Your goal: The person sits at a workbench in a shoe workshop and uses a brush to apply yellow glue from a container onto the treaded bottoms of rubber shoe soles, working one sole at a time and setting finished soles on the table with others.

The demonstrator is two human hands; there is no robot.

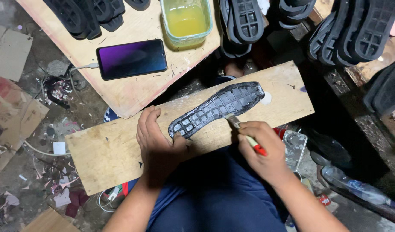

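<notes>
Two hands are at work on one wooden board (120,150) across my lap. My left hand (156,139) lies mostly flat, fingers loosely spread, thumb pinning the near end of one black shoe sole (217,109) lying tread-up mid-board. My right hand (262,148) is closed around one small brush (244,133), bristles touching the sole's waist. I judge the coating step is in hand; next calls for even strokes toward the toe. Farther off: one phone (132,59), one tub of yellow liquid (186,21), several sole stacks (352,30), uncountable.
</notes>
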